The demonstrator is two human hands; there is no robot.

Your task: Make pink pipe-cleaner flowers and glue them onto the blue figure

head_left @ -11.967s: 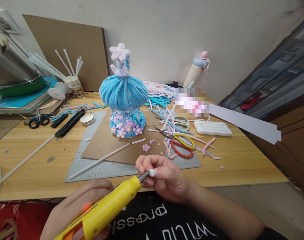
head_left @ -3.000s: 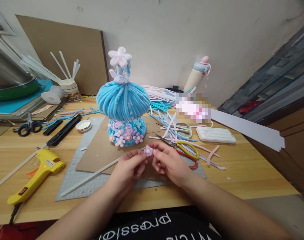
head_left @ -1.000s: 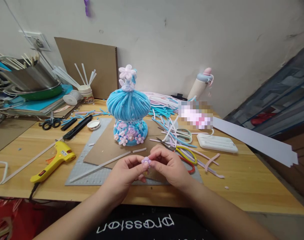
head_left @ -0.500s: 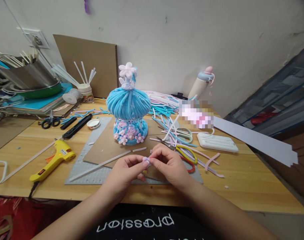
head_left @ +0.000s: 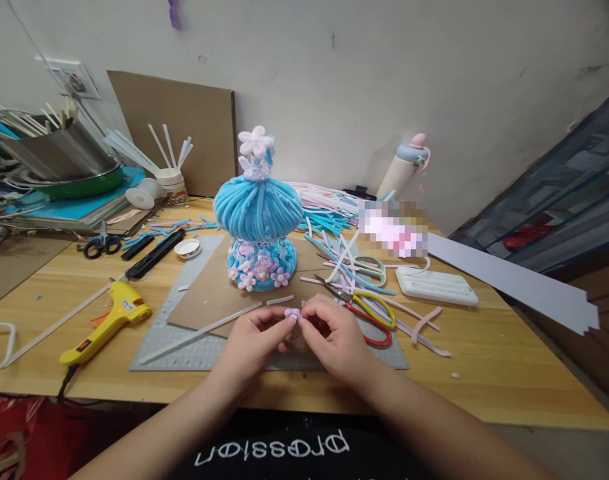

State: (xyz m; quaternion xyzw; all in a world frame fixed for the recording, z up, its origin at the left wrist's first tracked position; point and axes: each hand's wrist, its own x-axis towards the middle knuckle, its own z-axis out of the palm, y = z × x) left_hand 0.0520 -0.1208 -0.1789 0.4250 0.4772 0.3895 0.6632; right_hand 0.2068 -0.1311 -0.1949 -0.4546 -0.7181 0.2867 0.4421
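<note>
Between my fingertips is a small lilac pipe-cleaner flower (head_left: 293,313). My left hand (head_left: 257,340) pinches it from the left and my right hand (head_left: 334,333) from the right, both closed. Behind them stands a blue fuzzy pipe-cleaner ornament (head_left: 258,207), with a gathered top, a pale pink flower at its tip and small pink flowers round its base. It rests on a brown cardboard sheet (head_left: 204,287) over a grey cutting mat (head_left: 154,340). Scissors with red and yellow handles (head_left: 371,310) lie beside my right hand.
A yellow hot glue gun (head_left: 107,320) lies at left, near a black utility knife (head_left: 154,255) and small black scissors (head_left: 102,243). Loose pipe cleaners (head_left: 334,217) spread behind and right. A white power bank (head_left: 437,285) and a tilted bottle (head_left: 401,170) are at right.
My right hand's fingers have curled in and shifted slightly at the lilac flower, which sits a little higher and turned. The ornament and tools have not moved.
</note>
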